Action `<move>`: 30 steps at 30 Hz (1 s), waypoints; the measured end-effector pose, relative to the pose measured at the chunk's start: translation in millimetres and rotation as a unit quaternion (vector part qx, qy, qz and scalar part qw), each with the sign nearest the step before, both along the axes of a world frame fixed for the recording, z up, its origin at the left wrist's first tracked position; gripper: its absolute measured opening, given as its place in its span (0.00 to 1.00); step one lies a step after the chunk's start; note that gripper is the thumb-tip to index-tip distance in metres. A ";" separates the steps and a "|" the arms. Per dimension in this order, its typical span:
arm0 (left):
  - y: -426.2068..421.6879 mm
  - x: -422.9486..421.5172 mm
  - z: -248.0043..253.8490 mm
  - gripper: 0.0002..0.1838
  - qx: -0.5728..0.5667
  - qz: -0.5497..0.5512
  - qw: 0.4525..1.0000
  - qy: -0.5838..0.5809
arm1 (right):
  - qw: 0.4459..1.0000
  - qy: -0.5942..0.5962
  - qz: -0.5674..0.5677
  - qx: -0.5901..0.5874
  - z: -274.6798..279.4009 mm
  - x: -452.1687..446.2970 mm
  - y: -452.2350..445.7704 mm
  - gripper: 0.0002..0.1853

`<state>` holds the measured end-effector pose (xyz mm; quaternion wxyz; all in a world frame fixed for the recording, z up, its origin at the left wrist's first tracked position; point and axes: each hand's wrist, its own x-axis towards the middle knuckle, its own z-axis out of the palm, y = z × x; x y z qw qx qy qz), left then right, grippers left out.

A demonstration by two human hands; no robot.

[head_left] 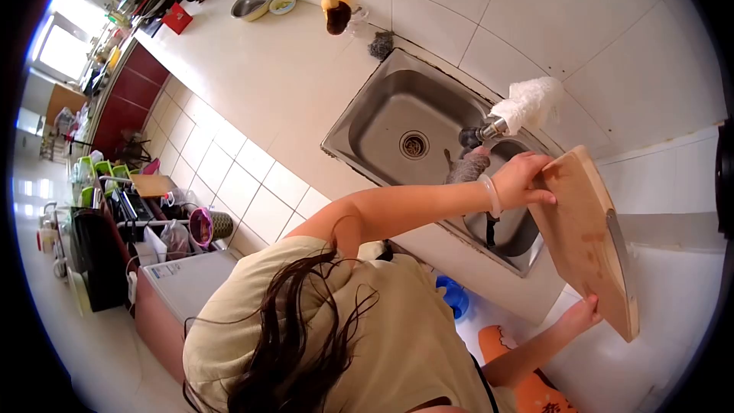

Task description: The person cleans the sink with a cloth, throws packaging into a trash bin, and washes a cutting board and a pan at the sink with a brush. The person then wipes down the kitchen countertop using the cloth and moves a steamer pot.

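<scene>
My left hand [524, 180], with a pale bangle at the wrist, is closed on the upper edge of a wooden cutting board [573, 222], its thumb against the near face. Lower down, my right hand [587, 313] grips the board's bottom edge. The board is tilted beside the smaller sink basin [524, 241], with damp-looking patches on its face and a metal strip along one side. Under my left forearm, a grey textured cloth-like thing [468, 167] lies at the divider between the basins. The forearm partly hides the smaller basin.
A larger steel basin [390, 118] has a drain in its floor. White cloth [531, 103] wraps the faucet [489, 130]. A scouring pad [381, 45] sits at the sink's corner. A metal bowl [254, 3] stands on the counter [252, 69]. Tiled wall borders the sink.
</scene>
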<state>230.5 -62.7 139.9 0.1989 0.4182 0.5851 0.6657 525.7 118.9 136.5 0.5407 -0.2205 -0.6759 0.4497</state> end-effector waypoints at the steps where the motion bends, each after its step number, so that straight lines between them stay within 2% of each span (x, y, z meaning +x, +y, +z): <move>1: -1.2 3.5 4.5 0.32 -0.028 -0.002 0.999 0.045 | 0.999 -0.001 -0.040 0.006 5.5 6.3 -2.8 0.35; 2: -0.5 3.7 9.8 0.31 -0.055 -0.005 0.994 0.090 | 0.999 0.001 -0.038 0.009 8.5 11.0 -0.3 0.35; 3: -6.7 6.9 19.7 0.31 -0.053 -0.004 0.994 0.092 | 0.999 0.046 0.017 0.006 11.1 14.8 2.0 0.33; 4: -16.8 14.8 27.2 0.31 -0.029 0.067 0.982 0.173 | 0.994 0.089 0.067 0.004 12.4 20.0 2.9 0.31; 5: -22.8 24.1 31.7 0.31 0.001 0.127 0.961 0.246 | 0.994 0.077 0.078 -0.026 3.4 28.8 8.0 0.28; 6: -18.6 26.6 20.0 0.28 -0.022 0.129 0.960 0.248 | 0.994 0.059 0.079 -0.054 -10.8 42.3 13.9 0.26; 7: -1.8 23.4 -18.6 0.22 0.033 0.118 0.967 0.225 | 0.997 -0.004 0.021 -0.071 -29.4 42.6 18.6 0.24; 8: -3.0 18.1 -24.2 0.22 -0.008 0.109 0.974 0.197 | 0.993 -0.066 -0.041 -0.091 -41.4 38.4 25.3 0.22; 10: -1.8 22.7 -44.1 0.24 -0.090 0.082 0.991 0.064 | 0.991 -0.103 0.002 -0.080 -43.3 35.5 18.8 0.27; 11: -0.8 22.9 -44.6 0.25 -0.071 0.093 0.985 0.128 | 0.997 -0.051 0.044 -0.046 -49.5 27.5 23.9 0.27; 12: 4.6 20.1 -36.3 0.26 -0.097 0.089 0.980 0.149 | 0.997 -0.053 0.030 -0.046 -42.7 15.9 22.5 0.27; 13: 10.7 16.9 -21.3 0.26 -0.124 0.085 0.974 0.168 | 0.995 0.011 0.034 -0.091 -30.1 5.9 17.9 0.26; 15: 24.0 7.8 10.6 0.26 -0.121 0.062 0.982 0.133 | 0.986 0.094 0.042 -0.134 -11.5 -11.4 15.5 0.24; 17: 33.7 2.4 0.5 0.33 -0.023 0.135 0.973 0.183 | 0.983 0.129 0.048 -0.119 -12.4 -29.9 37.1 0.24; 19: 8.8 6.3 2.9 0.33 -0.013 0.135 0.971 0.197 | 0.982 0.154 0.041 -0.107 -24.8 -47.9 62.9 0.23; 21: -23.8 12.8 -22.1 0.31 -0.059 0.010 0.981 0.187 | 0.980 0.162 0.021 -0.114 -27.5 -76.3 71.2 0.22; 23: -59.2 22.2 -41.8 0.28 -0.143 -0.092 0.983 0.069 | 0.980 0.158 0.010 -0.119 -30.0 -108.7 76.2 0.21; 25: -96.4 22.2 -53.3 0.24 -0.199 -0.119 0.967 0.103 | 0.976 0.167 0.030 -0.137 -40.5 -137.6 85.1 0.21; 28: -154.9 14.8 -81.9 0.20 -0.265 -0.097 0.958 0.042 | 0.966 0.160 0.036 -0.202 -41.7 -175.1 86.3 0.20; 30: -188.3 13.8 -98.0 0.19 -0.299 -0.052 0.953 -0.007 | 0.963 0.180 0.043 -0.196 -52.2 -198.5 89.9 0.20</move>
